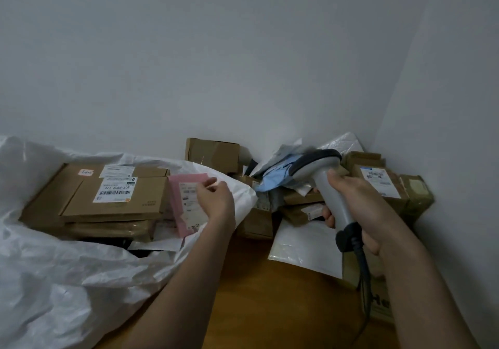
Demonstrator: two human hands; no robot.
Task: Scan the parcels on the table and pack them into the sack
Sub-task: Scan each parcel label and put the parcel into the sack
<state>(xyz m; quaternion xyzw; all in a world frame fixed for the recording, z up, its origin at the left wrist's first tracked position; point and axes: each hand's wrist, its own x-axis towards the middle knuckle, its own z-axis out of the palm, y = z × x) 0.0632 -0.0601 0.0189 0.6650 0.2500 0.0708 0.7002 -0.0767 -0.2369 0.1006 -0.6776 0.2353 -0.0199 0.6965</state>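
At sack mouth, left hand pinches pink parcel; right hand grips scanner. Risk: parcel snags rim, slides out onto table.

A pink parcel stood tilted inside the open white sack, just right of flat brown boxes stacked there.

Crinkled white plastic sack, matt cardboard boxes, wooden table.

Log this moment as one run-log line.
left hand: pinching pink parcel inside sack | right hand: gripping scanner | unpacked parcels: piled on table
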